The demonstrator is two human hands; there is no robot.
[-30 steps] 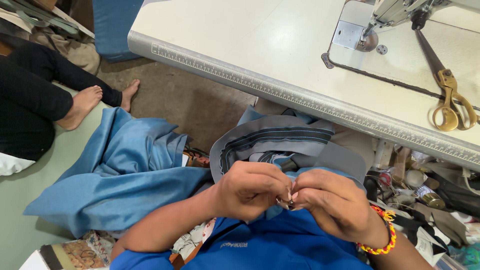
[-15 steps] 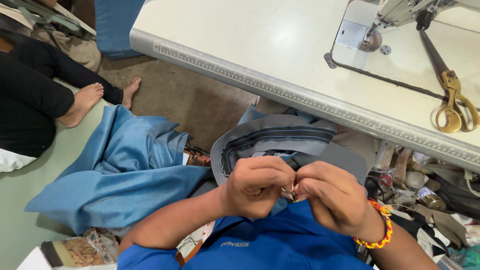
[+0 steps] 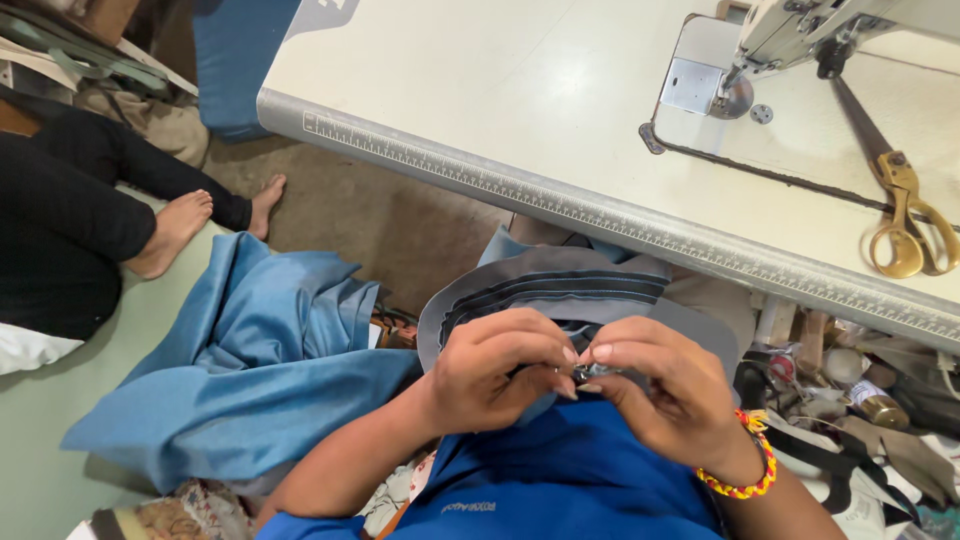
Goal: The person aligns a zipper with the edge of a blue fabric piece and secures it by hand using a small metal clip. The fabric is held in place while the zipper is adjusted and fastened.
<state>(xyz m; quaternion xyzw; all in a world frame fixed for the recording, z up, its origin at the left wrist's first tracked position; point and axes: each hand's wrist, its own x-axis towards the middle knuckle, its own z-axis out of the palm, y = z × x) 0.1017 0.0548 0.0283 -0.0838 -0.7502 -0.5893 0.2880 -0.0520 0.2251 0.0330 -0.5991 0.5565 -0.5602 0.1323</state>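
My left hand (image 3: 497,368) and my right hand (image 3: 662,388) meet in my lap, fingertips pinched together on a small dark metal zipper slider (image 3: 582,373). Under the hands lies a grey fabric piece (image 3: 560,285) with dark zipper strips running across it. The piece rests on my knees just below the table's front edge. A beaded red and yellow bracelet (image 3: 745,470) circles my right wrist. My blue shirt (image 3: 560,470) fills the bottom of the view.
A sewing machine (image 3: 800,30) stands on the cream table (image 3: 470,90), whose front edge carries a ruler strip. Gold-handled scissors (image 3: 900,200) lie at right. Blue cloth (image 3: 250,370) is heaped at left. Another person's bare feet (image 3: 185,225) rest on the floor. Clutter sits under the table at right.
Both hands stay pinched together in my lap, with only slight finger shifts. The view has tilted a little, nothing else moved.
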